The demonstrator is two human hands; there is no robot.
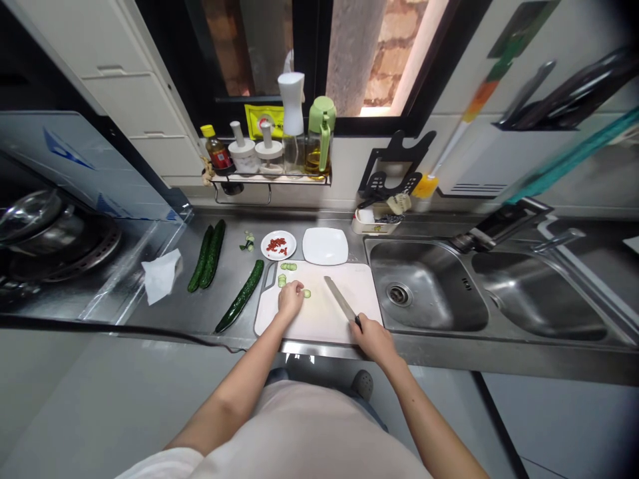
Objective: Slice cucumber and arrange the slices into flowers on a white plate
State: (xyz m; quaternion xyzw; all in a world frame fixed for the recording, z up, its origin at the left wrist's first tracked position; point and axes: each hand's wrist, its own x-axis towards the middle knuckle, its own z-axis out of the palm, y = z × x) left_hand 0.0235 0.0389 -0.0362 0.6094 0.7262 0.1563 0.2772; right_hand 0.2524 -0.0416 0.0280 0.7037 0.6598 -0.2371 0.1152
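My right hand (374, 339) is wrapped round the dark handle of a knife (340, 297), whose blade points up and left over the white cutting board (319, 326). On the board's left part, my left hand (291, 298) has its fingers curled together beside a small cucumber piece (307, 293); whether anything is between them is too small to tell. Short rows of cucumber slices (288, 266) lie above that hand. Behind the board stand a round plate (266, 253) with chopped red pieces (276, 247) and a white square plate (325, 246) with nothing on it.
Whole cucumbers (239, 297) and a crumpled white tissue (160, 275) lie left of the board. A double sink (428, 286) is at the right. Bottles stand on a wall rack (294, 178); a pot (44, 229) sits on the stove at far left.
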